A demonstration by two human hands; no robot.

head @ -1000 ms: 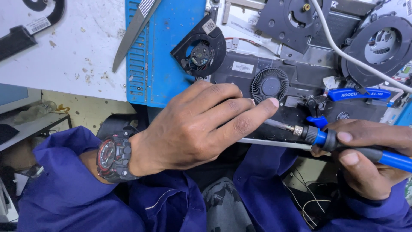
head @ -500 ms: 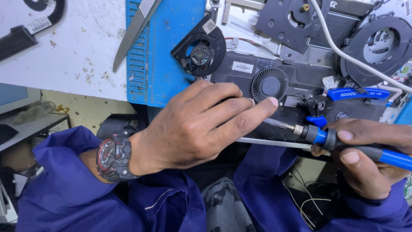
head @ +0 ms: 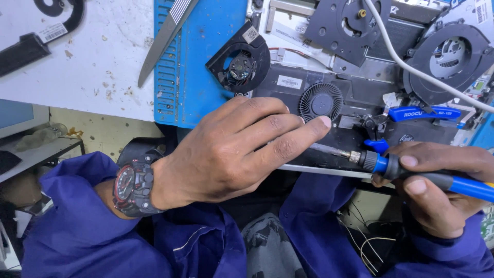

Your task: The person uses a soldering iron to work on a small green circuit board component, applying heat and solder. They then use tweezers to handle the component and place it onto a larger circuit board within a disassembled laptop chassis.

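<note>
While both blue sleeves (head: 77, 231) lay nearest the camera, the left hand (head: 231, 149), with a black-and-red watch (head: 133, 188) on its wrist, lay palm-down with fingers extended across the near edge of the opened laptop chassis (head: 360, 103), pressing on it rather than grasping anything; its forefinger tip rested just below the small round fan (head: 320, 101). At three o'clock of that hand, the right hand (head: 442, 190) was clenched around the blue-and-black handle of a soldering iron (head: 411, 172), whose metal tip ran toward nine o'clock and passed under the left forefinger, so the working point was hidden and contact with the board could not be confirmed. Judged a risk: the tip lay touching or just beside the finger, and a small slip could burn skin or nearby plastic. Beyond, at twelve o'clock of the right hand, blue-handled cutters (head: 411, 114) rested on the chassis. Farther off lay a loose black fan (head: 239, 64) on a blue panel (head: 206, 77), a larger fan (head: 447, 59) at one o'clock, a white cable (head: 411, 69) crossing it, and a grey blade (head: 164, 36) on the white bench (head: 77, 77).
</note>
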